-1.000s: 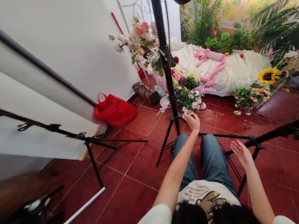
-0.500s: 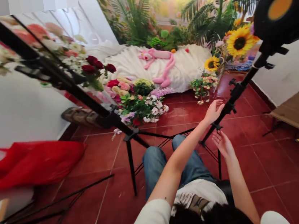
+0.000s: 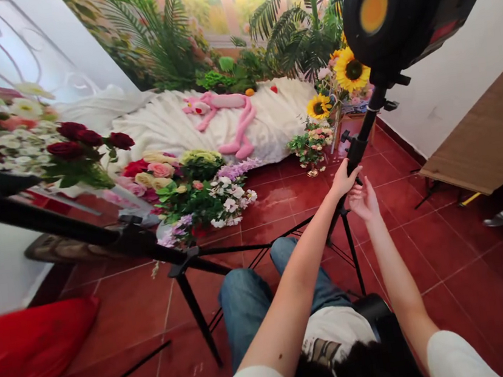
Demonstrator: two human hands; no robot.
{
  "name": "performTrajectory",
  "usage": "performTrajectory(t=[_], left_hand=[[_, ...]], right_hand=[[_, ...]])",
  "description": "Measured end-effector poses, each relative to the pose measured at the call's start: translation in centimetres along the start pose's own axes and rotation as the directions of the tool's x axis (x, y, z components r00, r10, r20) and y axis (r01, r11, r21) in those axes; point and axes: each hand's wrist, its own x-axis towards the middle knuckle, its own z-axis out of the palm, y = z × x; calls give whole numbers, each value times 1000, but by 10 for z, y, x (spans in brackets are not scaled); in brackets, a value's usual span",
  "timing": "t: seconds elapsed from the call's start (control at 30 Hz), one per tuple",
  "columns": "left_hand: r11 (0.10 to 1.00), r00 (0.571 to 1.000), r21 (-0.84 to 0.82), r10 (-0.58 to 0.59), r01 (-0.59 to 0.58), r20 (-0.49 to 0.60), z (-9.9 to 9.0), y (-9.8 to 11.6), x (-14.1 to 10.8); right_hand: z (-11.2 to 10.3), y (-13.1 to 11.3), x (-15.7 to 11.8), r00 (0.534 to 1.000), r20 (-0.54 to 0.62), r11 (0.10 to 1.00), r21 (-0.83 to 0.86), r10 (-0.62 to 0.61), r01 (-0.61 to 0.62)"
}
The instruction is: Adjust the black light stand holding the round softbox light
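While your left hand [image 3: 343, 181] is wrapped around the light stand [image 3: 357, 150] at its black adjustment collar, the heavy lamp head [image 3: 398, 5] sits high above the grip and leans toward you. Treat this as the main hazard: if the collar is loosened without support from below, the upper column is likely to drop, and the tilt could carry the whole stand over. The stand's legs [image 3: 353, 249] spread close to your knees, so a nudge from a leg could also shift the base on the smooth red tile floor [image 3: 448, 262].

Note the second stand [image 3: 54, 222] crossing low at your left; its legs reach near the same floor area and could tangle. Artificial flowers [image 3: 206, 194] lie just beyond the stands.

Your left fingers are clenched on the column, thumb side facing you. Your right hand [image 3: 363, 200] is released, palm turned toward the column, fingers [image 3: 368, 189] spread and just beside it below the left hand; whether they touch the pole cannot be told. The column rises between both hands, slanting up and to the right toward the lamp head.
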Motion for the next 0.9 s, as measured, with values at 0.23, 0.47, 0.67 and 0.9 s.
performTrajectory(t=[0.23, 0.47, 0.67, 0.9], left_hand=[[1000, 999, -7, -17, 18, 40, -1, 9, -3], [999, 999, -45, 14, -12, 39, -1, 4, 0], [999, 998, -39, -3, 5, 55, -1, 3, -1], [999, 999, -36, -40, 41, 16, 2, 4, -3]], right_hand=[[-1, -1, 9, 993, -63, 971, -225, -97, 81], [-6, -1, 13, 901, -61, 671, -689, -430, 274], [-21, -45, -10, 708, 427, -411, -888, -563, 208], [-11, -60, -11, 587, 394, -320, -919, -708, 231]])
